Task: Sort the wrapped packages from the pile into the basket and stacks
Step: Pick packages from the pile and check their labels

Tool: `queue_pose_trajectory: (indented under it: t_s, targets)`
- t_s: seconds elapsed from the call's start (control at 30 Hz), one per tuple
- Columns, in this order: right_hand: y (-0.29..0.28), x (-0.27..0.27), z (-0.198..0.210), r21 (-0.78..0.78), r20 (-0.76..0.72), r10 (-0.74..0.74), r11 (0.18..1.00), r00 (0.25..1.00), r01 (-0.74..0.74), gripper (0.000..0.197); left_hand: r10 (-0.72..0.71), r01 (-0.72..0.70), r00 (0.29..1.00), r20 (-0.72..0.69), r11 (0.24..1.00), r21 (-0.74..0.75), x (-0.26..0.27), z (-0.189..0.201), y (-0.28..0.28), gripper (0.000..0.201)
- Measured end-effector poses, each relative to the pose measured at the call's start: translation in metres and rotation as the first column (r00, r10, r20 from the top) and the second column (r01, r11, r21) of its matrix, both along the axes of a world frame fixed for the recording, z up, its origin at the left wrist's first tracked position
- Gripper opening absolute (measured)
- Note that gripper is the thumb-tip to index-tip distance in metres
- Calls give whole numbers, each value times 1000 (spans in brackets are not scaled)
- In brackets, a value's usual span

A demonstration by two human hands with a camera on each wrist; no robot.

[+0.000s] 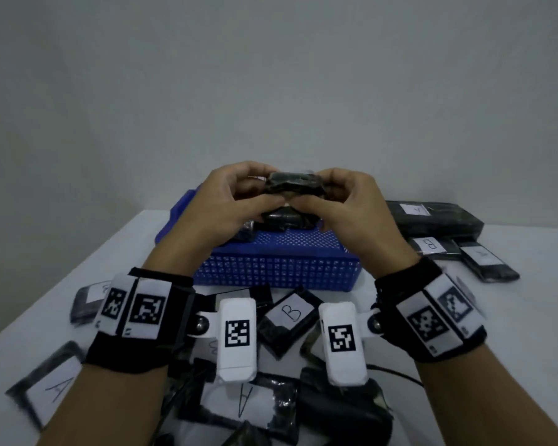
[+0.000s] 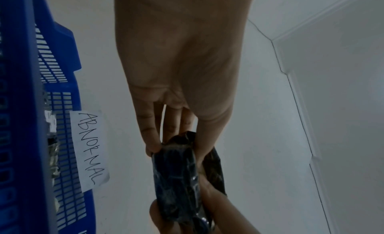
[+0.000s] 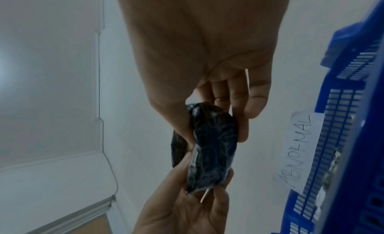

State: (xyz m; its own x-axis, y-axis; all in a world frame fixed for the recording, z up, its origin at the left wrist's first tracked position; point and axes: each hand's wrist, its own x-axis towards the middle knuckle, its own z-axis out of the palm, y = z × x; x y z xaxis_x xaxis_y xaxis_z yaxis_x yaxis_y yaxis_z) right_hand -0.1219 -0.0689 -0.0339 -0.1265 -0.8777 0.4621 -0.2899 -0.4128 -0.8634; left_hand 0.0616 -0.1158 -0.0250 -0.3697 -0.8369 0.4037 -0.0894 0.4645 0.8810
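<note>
While I watched, the left hand (image 1: 221, 201) and right hand (image 1: 351, 204) each pinched an end of one black package (image 1: 295, 183) above the blue basket (image 1: 281, 268), stacks (image 1: 438, 226) at two o'clock.

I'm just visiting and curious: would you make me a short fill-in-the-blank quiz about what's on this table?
1. Both hands hold one black wrapped package above the ____ basket.
2. The paper label on the basket reads ____.
3. The package between the wrists carries the letter ____.
4. The number of hands gripping the held package is ____.

Missing words: blue; ABNORMAL; B; two
</note>
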Motion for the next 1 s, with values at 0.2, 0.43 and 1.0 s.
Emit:
queue_pose_trajectory:
  t_s: [0.2, 0.43, 1.0]
  targets:
    - [2, -11, -1, 86, -12, -57, 995, 998, 58, 26, -67, 66, 998, 20, 998, 9, -11, -8, -6, 34]
    - [9, -4, 2, 267, 94, 130, 952, 987, -150, 50, -87, 87, 995, -41, 996, -5, -4, -8, -9, 41]
    - [9, -15, 1, 296, 215, 110, 939, 970, -172, 42, -32, 32, 999, 19, 999, -17, -17, -17, -5, 25]
